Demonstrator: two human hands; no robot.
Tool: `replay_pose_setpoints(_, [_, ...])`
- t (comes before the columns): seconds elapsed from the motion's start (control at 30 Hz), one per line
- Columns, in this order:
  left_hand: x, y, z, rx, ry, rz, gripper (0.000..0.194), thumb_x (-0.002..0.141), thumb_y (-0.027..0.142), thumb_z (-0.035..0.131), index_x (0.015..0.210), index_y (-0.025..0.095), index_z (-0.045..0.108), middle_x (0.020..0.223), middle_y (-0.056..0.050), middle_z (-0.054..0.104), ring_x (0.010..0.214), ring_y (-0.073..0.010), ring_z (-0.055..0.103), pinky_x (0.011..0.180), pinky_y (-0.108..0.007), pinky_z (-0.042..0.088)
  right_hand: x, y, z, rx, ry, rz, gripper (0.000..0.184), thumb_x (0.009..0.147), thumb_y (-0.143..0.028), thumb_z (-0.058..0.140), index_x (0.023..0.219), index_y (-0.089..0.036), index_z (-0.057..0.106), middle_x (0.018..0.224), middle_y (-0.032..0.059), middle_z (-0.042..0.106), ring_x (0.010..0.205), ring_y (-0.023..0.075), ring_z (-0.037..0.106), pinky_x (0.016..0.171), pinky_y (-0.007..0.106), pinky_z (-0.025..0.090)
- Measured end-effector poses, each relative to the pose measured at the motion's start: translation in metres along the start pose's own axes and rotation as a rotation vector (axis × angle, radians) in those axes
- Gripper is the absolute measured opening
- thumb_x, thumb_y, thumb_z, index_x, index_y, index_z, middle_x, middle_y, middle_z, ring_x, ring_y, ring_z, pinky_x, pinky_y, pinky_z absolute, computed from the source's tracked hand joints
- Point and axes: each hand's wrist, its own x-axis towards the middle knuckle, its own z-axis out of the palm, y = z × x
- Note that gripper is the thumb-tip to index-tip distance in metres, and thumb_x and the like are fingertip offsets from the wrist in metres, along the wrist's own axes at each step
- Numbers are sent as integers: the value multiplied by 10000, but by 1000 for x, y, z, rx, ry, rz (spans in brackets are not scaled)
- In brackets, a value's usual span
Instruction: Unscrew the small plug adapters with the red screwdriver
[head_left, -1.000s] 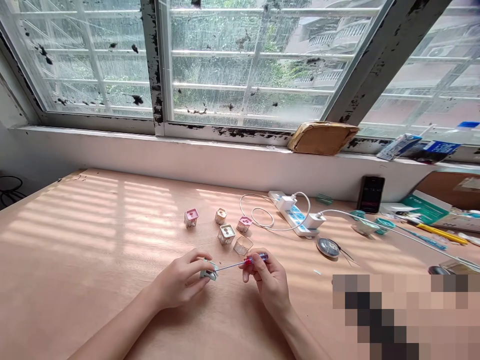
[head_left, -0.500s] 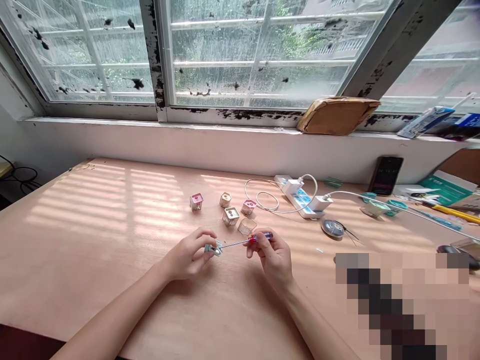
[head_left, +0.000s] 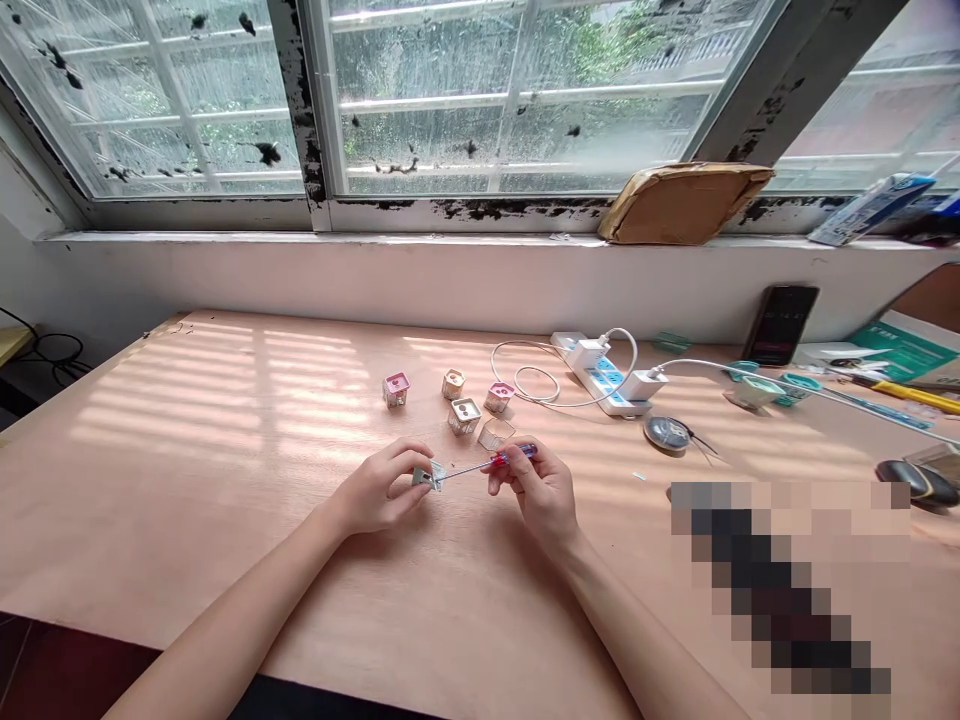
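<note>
My left hand (head_left: 382,487) pinches a small pale blue-green piece (head_left: 421,478) just above the table; the fingers hide part of it. In my right hand (head_left: 541,492) is a screwdriver (head_left: 516,456) with a red and blue clear handle. Its thin shaft points left, and the tip meets the small piece. Beyond the hands stand several small box-like pieces: a pink-topped one (head_left: 396,389), a yellowish one (head_left: 453,383), a white-topped one (head_left: 464,415) and another pink one (head_left: 499,396). A clear open frame (head_left: 496,433) lies nearest the screwdriver.
A white power strip (head_left: 604,375) with plugs and a looped white cable lies at the back right. Near it are a round dark tin-like object (head_left: 667,434), teal pieces (head_left: 799,388) and a phone (head_left: 781,325) against the wall. A black mouse-like object (head_left: 916,483) sits far right.
The small piece has tilted slightly in my left fingers, and the screwdriver still touches it. My view has shifted a little downward.
</note>
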Motion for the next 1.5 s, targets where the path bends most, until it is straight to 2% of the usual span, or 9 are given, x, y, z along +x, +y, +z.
replay_pose_setpoints(0.27, [1,1,1,-8,-59,33,172,943,123,545,1078,184,632,1155,-120,580,1025,-198,640,880,-305,544,-2,0,1,-36,14,20,398,855,-572,735,847,-190,624,706,38,698,478,158,619,505,313,542])
replay_pose_setpoints(0.57, [0,-2,3,-43,-9,-36,204,938,144,555,1121,192,632,1163,-105,608,1047,-203,636,919,-347,565,-2,-3,1,-62,30,-24,400,846,-578,743,841,-197,625,689,36,698,477,171,629,489,317,537])
replay_pose_setpoints(0.7, [-1,-3,5,-139,10,-117,209,952,223,581,1152,195,634,1193,-104,607,1037,-192,633,851,-323,617,-3,-3,2,-73,46,-34,393,851,-573,741,854,-196,629,681,32,690,484,176,634,492,322,544])
replay_pose_setpoints(0.83, [-1,-5,7,-290,44,-219,263,914,359,682,1116,191,664,1188,-97,595,1052,-196,644,834,-320,642,-3,-2,2,-62,55,-40,381,854,-559,744,846,-195,634,698,34,694,489,172,636,494,317,546])
replay_pose_setpoints(1.07, [1,-6,11,-357,100,-254,404,803,482,792,1052,182,685,1154,-94,612,1019,-211,665,831,-349,647,-4,-3,2,-71,67,-42,375,855,-558,743,868,-199,636,717,41,709,487,177,637,497,327,545])
replay_pose_setpoints(1.2, [1,-6,13,-363,121,-277,392,805,473,793,1035,175,683,1136,-93,620,996,-208,672,802,-339,652,-4,-2,3,-74,54,-44,381,856,-566,738,875,-200,634,707,41,709,476,177,633,487,327,543])
replay_pose_setpoints(1.5, [1,-2,13,-313,133,-268,224,873,332,717,1036,182,684,1126,-84,621,997,-186,657,753,-277,646,-4,1,2,-44,38,-46,359,863,-543,744,883,-199,643,707,39,708,470,167,629,477,306,536])
